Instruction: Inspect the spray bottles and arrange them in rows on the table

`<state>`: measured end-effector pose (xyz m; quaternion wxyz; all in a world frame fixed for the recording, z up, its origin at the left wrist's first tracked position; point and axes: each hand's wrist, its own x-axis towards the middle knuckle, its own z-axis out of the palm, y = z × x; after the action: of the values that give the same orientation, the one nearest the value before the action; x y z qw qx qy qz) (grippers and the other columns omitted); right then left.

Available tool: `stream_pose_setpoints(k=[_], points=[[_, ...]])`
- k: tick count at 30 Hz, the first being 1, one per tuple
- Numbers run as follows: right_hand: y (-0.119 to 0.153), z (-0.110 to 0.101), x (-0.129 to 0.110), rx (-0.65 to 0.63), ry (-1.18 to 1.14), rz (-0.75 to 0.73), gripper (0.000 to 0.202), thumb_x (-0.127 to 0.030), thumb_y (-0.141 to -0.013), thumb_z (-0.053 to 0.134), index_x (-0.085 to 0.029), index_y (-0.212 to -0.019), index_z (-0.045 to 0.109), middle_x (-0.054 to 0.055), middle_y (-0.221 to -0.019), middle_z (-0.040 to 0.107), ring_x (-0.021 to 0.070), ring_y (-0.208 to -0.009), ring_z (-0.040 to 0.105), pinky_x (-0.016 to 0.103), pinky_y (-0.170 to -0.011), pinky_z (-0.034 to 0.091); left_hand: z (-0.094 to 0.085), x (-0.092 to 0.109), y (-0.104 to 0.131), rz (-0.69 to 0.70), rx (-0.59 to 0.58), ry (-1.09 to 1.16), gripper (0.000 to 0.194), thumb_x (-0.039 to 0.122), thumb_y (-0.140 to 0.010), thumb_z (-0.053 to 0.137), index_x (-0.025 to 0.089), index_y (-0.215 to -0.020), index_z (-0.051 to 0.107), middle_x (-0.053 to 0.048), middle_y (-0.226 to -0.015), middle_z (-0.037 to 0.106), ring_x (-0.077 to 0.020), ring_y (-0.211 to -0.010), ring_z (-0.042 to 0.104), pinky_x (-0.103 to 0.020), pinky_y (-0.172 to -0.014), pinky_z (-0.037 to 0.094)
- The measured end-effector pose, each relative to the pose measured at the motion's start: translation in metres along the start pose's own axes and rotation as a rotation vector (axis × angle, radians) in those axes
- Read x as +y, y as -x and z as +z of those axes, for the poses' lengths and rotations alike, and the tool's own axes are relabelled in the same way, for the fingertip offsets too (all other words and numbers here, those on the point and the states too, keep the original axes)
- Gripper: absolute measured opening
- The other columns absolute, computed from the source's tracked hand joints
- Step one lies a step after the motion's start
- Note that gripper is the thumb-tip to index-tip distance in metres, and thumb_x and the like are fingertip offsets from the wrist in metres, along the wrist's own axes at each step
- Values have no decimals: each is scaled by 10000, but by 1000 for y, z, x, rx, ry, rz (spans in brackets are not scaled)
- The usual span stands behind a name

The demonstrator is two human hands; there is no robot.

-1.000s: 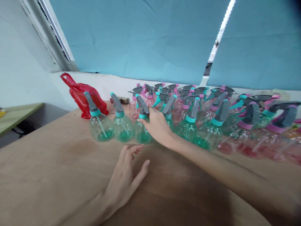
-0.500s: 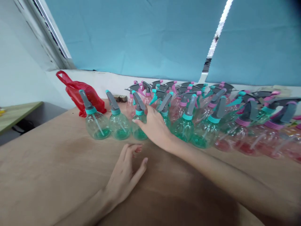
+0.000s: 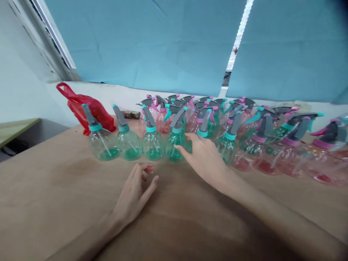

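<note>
Clear spray bottles with green bases and teal collars stand in a front row. My right hand (image 3: 205,156) is at the fourth green bottle (image 3: 174,143) from the left, thumb and fingers apart, at its right side; whether it touches the bottle is unclear. Part of the fifth green bottle (image 3: 204,127) is hidden behind that hand. My left hand (image 3: 136,192) hovers over the table in front of the second green bottle (image 3: 128,143) and third green bottle (image 3: 153,143), fingers apart and curled, holding nothing. Farther right the row continues with pink bottles (image 3: 268,156).
Behind the front row stand several more pink and green spray bottles (image 3: 163,116). A red plastic bag (image 3: 91,110) sits at the back left, with small dark blocks (image 3: 132,115) beside it. A blue sheet (image 3: 163,47) covers the window behind the wooden table (image 3: 67,188).
My right hand has moved right, from beside the third green bottle to beside the fourth. The view has shifted slightly right. My left hand remains low over the table, still apart from the bottles.
</note>
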<state>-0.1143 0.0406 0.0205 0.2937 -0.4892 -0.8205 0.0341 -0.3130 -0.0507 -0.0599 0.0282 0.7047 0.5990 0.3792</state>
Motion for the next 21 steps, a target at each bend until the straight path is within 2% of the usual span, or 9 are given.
stream_pose_setpoints(k=[4,7,9,12,15,21], points=[[-15,13,-6,-66,-75,71,673,-455,-880,561,20,-1337,422,223,-990,695,344,-888,677,406,-702,506,1,1,-1,9,-2,3,254,313,-926,493,253,-1166,436,-16,-970,525,-160,-732,559,-332,-715,486],[-25,22,-9,-54,-89,99,732,-480,-881,550,33,-1365,356,221,-953,697,346,-887,679,399,-690,509,3,2,-1,19,0,2,241,307,-924,491,249,-1152,439,-14,-963,526,-154,-724,560,-330,-714,487],[-31,27,-11,-41,-85,108,697,-468,-875,567,35,-1324,389,237,-969,685,355,-901,676,400,-689,507,5,4,-2,20,-1,2,235,300,-924,487,248,-1148,439,-14,-962,526,-147,-714,560,-325,-709,486],[-35,31,-12,-33,-75,107,542,-422,-865,603,4,-1181,494,255,-991,668,351,-885,681,389,-663,506,8,10,-2,15,-7,4,228,290,-923,484,245,-1143,441,-16,-964,526,-142,-719,564,-319,-708,486],[-33,30,-13,-24,-62,102,465,-385,-855,625,-9,-1106,516,259,-987,661,346,-870,684,379,-646,507,12,17,-3,-3,-3,3,226,296,-917,490,241,-1131,447,-19,-964,532,-142,-713,570,-319,-700,492],[2,12,-16,-31,-36,6,473,-435,-841,601,-38,-1090,539,228,-964,667,328,-773,685,400,-600,504,19,28,-11,-93,63,-2,204,327,-913,480,225,-1089,466,-12,-896,570,-137,-625,582,-282,-580,503]])
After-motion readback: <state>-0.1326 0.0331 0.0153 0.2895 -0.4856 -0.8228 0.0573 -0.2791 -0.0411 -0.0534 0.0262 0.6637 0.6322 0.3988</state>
